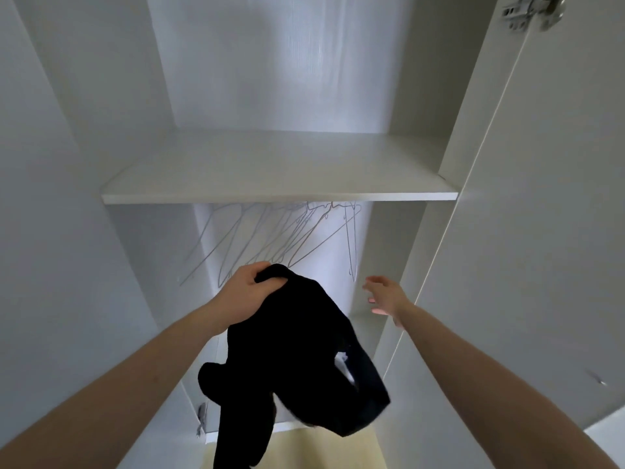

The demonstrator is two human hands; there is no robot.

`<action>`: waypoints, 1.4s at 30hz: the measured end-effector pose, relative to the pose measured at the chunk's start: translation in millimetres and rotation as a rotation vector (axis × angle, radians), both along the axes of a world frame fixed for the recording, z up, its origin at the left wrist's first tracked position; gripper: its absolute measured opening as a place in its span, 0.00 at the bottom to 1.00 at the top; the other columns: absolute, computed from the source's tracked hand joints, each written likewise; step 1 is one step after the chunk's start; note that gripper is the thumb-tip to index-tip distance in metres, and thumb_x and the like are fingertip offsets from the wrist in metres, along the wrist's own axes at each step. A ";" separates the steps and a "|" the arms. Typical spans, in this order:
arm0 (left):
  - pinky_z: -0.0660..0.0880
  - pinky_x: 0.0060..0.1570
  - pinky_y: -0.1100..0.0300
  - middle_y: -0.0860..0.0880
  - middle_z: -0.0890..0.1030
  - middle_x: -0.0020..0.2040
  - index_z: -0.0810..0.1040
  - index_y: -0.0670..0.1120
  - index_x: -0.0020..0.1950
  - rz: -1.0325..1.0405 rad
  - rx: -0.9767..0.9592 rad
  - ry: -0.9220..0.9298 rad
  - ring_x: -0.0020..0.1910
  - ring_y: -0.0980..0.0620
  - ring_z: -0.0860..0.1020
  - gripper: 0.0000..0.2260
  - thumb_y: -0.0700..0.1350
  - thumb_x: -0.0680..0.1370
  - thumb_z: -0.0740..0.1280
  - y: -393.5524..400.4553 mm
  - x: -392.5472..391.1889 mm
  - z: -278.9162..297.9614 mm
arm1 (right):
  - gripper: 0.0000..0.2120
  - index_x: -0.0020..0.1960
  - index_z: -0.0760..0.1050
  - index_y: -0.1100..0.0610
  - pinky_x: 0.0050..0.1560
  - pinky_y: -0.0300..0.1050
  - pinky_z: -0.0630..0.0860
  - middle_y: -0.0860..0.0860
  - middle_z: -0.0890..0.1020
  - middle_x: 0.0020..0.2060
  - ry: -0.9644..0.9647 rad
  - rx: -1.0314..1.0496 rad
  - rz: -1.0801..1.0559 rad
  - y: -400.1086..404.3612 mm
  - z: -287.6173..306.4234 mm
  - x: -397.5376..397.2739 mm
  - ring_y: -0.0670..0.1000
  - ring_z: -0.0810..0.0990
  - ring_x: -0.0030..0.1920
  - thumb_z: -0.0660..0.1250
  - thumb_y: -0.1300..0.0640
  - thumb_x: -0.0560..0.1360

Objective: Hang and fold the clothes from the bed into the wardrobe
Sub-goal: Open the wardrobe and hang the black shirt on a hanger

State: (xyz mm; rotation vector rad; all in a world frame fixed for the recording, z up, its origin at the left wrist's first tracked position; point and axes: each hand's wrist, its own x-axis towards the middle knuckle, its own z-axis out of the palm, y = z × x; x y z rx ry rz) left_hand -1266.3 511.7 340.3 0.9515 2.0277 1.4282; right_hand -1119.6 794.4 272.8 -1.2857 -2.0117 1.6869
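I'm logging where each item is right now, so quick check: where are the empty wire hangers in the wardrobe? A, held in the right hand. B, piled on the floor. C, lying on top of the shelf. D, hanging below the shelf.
D: the hangers hang in a bunch just under the shelf, behind the left hand gripping the black garment; the right hand is open and holds nothing.
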 end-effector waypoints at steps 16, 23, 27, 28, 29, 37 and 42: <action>0.80 0.59 0.49 0.51 0.87 0.50 0.85 0.56 0.54 0.125 -0.107 -0.141 0.51 0.51 0.86 0.12 0.57 0.74 0.70 89.4 -71.6 -35.4 | 0.28 0.78 0.63 0.64 0.74 0.48 0.67 0.62 0.73 0.74 -0.252 0.266 0.085 127.7 -35.9 -159.4 0.60 0.73 0.72 0.62 0.50 0.85; 0.78 0.51 0.57 0.52 0.87 0.49 0.85 0.58 0.53 0.124 -0.079 -0.150 0.49 0.53 0.86 0.11 0.57 0.74 0.69 112.2 -76.2 -40.3 | 0.17 0.57 0.82 0.61 0.52 0.52 0.79 0.60 0.84 0.57 -0.071 0.223 -0.066 155.6 -53.1 -159.5 0.61 0.81 0.49 0.55 0.55 0.87; 0.78 0.50 0.58 0.52 0.87 0.49 0.85 0.57 0.53 0.095 -0.077 -0.134 0.49 0.53 0.86 0.08 0.55 0.77 0.69 123.7 -71.8 -34.0 | 0.19 0.54 0.83 0.57 0.41 0.45 0.79 0.60 0.85 0.51 -0.077 0.338 -0.202 163.5 -49.8 -139.3 0.60 0.83 0.42 0.53 0.55 0.85; 0.79 0.50 0.58 0.52 0.87 0.50 0.86 0.57 0.54 0.090 -0.073 -0.128 0.49 0.53 0.86 0.09 0.54 0.78 0.68 126.2 -70.3 -31.9 | 0.19 0.52 0.82 0.56 0.34 0.42 0.76 0.61 0.85 0.50 -0.075 0.331 -0.231 165.8 -47.7 -135.0 0.58 0.81 0.37 0.53 0.55 0.85; 0.79 0.50 0.58 0.51 0.87 0.50 0.86 0.56 0.54 0.088 -0.072 -0.123 0.49 0.53 0.86 0.09 0.54 0.78 0.68 128.0 -68.7 -30.3 | 0.18 0.52 0.82 0.55 0.33 0.41 0.75 0.61 0.85 0.49 -0.071 0.322 -0.252 167.9 -45.4 -130.5 0.58 0.81 0.36 0.53 0.55 0.84; 0.79 0.51 0.58 0.53 0.87 0.49 0.85 0.56 0.53 0.084 -0.053 -0.129 0.48 0.55 0.86 0.06 0.50 0.80 0.69 120.9 -51.3 -15.4 | 0.16 0.55 0.81 0.57 0.58 0.60 0.81 0.61 0.86 0.49 0.047 0.256 -0.291 160.2 -34.4 -89.4 0.63 0.84 0.53 0.54 0.56 0.84; 0.78 0.46 0.62 0.55 0.87 0.47 0.85 0.58 0.51 0.048 -0.040 -0.115 0.46 0.58 0.85 0.05 0.50 0.80 0.69 108.1 -40.3 -6.3 | 0.14 0.54 0.81 0.55 0.57 0.54 0.82 0.56 0.88 0.42 0.049 0.259 -0.348 160.4 3.8 -77.3 0.58 0.86 0.51 0.57 0.56 0.85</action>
